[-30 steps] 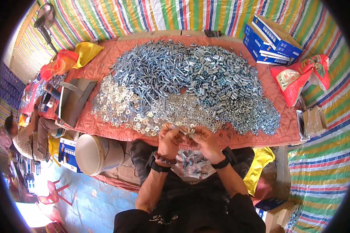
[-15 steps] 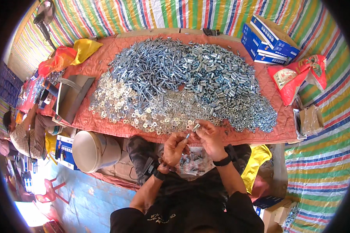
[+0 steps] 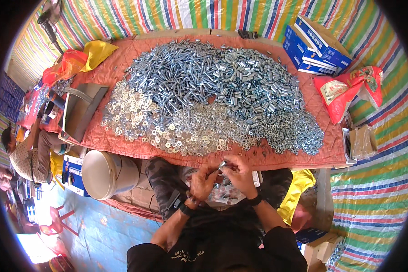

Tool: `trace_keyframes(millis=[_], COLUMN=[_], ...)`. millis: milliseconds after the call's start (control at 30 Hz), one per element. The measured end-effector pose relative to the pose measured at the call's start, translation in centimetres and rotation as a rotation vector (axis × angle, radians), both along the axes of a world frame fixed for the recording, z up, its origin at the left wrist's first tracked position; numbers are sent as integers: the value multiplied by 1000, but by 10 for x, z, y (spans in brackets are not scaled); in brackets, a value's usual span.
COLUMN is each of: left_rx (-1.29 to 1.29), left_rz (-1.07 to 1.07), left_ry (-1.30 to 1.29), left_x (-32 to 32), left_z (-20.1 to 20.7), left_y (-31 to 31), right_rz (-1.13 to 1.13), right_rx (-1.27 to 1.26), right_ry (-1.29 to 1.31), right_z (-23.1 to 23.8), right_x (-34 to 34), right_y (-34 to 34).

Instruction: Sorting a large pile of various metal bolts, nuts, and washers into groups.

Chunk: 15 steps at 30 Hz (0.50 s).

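My right hand (image 3: pixel 240 176) pinches a small metal tube (image 3: pixel 223 165) by the near edge of the red cloth (image 3: pixel 285 160); my left hand (image 3: pixel 204 182) curls beside it, its grip unclear.

Bright, soft light fills the scene, burning out a white patch (image 3: pixel 31 248) at lower left; the striped sheeting (image 3: pixel 371 190) bows toward the black fisheye rim.
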<state>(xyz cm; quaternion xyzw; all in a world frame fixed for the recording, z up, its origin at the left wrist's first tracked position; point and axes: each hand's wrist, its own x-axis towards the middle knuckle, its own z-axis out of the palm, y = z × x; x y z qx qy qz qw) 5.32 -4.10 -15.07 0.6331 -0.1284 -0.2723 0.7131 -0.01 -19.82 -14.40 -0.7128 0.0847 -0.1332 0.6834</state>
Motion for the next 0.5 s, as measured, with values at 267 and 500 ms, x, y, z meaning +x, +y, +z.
trace_keyframes(millis=[267, 500], left_rx=[-75, -174], left_rz=[12, 207], left_ry=[-66, 210], left_x=[-18, -13], left_z=[1, -28], left_y=[5, 15], right_rz=[55, 97], right_rx=[-338, -390], right_ry=[75, -35], right_z=[1, -15], right_x=[-14, -3], right_y=[25, 23])
